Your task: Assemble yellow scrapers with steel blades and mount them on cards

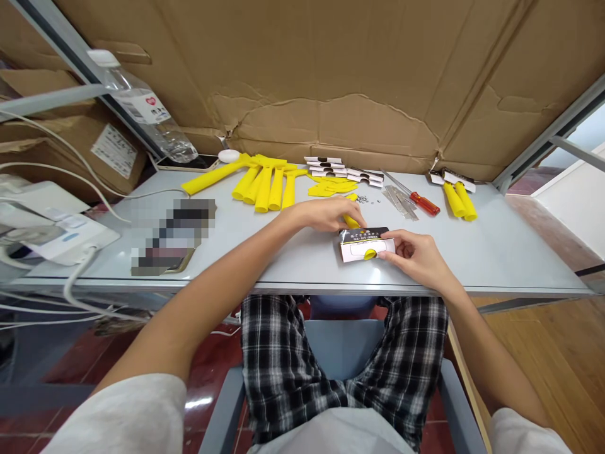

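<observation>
A black-and-white cardboard sleeve [355, 251] is held just above the table near its front edge. Through it runs a yellow plastic handle [350, 221], whose round end shows at the sleeve's front opening. My left hand [331, 213] is closed on the handle behind the sleeve, its fingertips partly hidden. With thumb and fingers, my right hand [416, 253] pinches the sleeve's right edge. Beyond the hands lie small dark screws [362, 199] and flat yellow plastic pieces [331, 187]. Thin metal blades [401, 203] and a red-handled screwdriver [424, 203] rest further right.
Several yellow T-shaped handles [263, 189] lie at the back left, beside stacked cardboard sleeves [326, 169]. Two sleeved yellow handles [460, 200] lie at right. A blurred phone [172, 243], a water bottle [146, 107] and a white power strip [82, 233] occupy the left side.
</observation>
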Demonstrator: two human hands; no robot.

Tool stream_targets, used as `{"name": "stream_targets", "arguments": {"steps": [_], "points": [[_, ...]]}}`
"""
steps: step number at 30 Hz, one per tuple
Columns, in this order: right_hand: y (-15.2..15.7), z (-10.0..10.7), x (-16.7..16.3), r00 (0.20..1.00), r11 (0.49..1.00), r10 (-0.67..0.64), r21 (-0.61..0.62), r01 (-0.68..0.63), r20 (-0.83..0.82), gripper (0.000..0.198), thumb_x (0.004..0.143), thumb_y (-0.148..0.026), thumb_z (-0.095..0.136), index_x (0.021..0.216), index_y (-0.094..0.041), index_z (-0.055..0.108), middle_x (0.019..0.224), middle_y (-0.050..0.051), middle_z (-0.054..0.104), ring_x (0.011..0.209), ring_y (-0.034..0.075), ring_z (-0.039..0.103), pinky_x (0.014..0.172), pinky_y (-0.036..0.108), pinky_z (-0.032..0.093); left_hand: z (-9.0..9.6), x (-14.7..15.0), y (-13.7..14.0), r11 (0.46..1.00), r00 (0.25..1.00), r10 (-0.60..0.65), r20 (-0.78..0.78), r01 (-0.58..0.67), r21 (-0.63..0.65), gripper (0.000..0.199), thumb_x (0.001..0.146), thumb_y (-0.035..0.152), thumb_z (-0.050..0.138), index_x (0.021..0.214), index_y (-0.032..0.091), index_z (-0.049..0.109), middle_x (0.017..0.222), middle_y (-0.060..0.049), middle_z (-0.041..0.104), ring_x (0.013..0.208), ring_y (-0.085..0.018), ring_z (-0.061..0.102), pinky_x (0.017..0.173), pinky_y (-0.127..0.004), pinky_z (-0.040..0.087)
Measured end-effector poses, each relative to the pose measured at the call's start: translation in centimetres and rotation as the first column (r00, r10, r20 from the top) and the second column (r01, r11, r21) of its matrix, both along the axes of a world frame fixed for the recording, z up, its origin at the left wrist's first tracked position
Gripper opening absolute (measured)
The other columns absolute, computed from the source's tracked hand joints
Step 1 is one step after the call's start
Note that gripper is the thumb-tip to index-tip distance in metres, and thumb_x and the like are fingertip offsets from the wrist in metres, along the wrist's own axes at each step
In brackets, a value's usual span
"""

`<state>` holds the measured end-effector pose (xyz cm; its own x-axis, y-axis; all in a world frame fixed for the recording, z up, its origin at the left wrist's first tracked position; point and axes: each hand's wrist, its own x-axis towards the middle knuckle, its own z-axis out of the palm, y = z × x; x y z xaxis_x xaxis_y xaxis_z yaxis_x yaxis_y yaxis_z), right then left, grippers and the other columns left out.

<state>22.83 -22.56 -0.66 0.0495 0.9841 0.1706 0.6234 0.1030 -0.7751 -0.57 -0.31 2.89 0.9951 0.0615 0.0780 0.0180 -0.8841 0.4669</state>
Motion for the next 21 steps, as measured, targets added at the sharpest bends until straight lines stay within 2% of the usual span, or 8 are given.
{"name": "stream_targets", "arguments": {"steps": [9,13,16,19,21], "points": [[0.65,0.06,0.30,0.999,0.999,-0.005,-0.051,0.002,-0.050,0.078,0.086,-0.077,0.088,0.131,-0.013,0.084,0.078,0.000,0.058,0.065,0.005,0.044,0.061,0.022,0.039,-0.48,0.50,-0.02,0.998,1.000,0.006,0.012,-0.005,-0.055,0.040,0.098,0.011,0.066,0.127,0.026,0.089,0.135,-0.009,0.085,0.122,-0.023,0.077,0.110,-0.038,0.058],[0.73,-0.13,0.15,0.999,0.998,-0.039,-0.040,0.039,-0.009,0.074,0.088,-0.075,0.086,0.130,-0.014,0.084,0.078,0.000,0.059,0.065,0.005,0.044,0.061,0.022,0.038,-0.76,0.64,-0.20,0.996,0.998,0.049,0.049,-0.046,-0.072,0.053,0.092,0.002,0.061,0.136,0.023,0.084,0.141,-0.010,0.084,0.133,-0.024,0.076,0.118,-0.043,0.059],[0.81,-0.18,-0.07,0.998,0.998,-0.054,-0.021,0.055,0.046,0.066,0.094,-0.067,0.081,0.134,-0.015,0.083,0.076,0.000,0.060,0.064,0.005,0.045,0.063,0.022,0.038,-0.92,0.61,-0.30,0.985,0.990,0.073,0.120,-0.053,-0.162,0.062,0.090,0.000,0.058,0.143,0.021,0.080,0.147,-0.013,0.081,0.133,-0.023,0.078,0.116,-0.041,0.063],[0.81,-0.13,-0.33,0.994,0.998,-0.068,-0.008,0.069,0.080,0.060,0.096,-0.060,0.079,0.135,-0.015,0.082,0.075,0.000,0.062,0.063,0.006,0.047,0.065,0.023,0.040,-0.77,0.43,-0.34,0.971,0.978,0.087,0.190,-0.040,-0.236,0.056,0.091,0.003,0.057,0.139,0.019,0.081,0.143,-0.015,0.081,0.130,-0.022,0.079,0.110,-0.039,0.067],[0.74,-0.09,-0.52,0.992,0.996,-0.084,0.006,0.084,0.098,0.056,0.097,-0.057,0.078,0.135,-0.015,0.083,0.075,0.001,0.062,0.063,0.007,0.047,0.067,0.024,0.042,-0.37,0.28,-0.55,0.978,0.967,0.111,0.228,-0.065,-0.200,0.047,0.095,0.008,0.059,0.132,0.021,0.084,0.137,-0.013,0.083,0.126,-0.023,0.079,0.109,-0.040,0.066]]}}
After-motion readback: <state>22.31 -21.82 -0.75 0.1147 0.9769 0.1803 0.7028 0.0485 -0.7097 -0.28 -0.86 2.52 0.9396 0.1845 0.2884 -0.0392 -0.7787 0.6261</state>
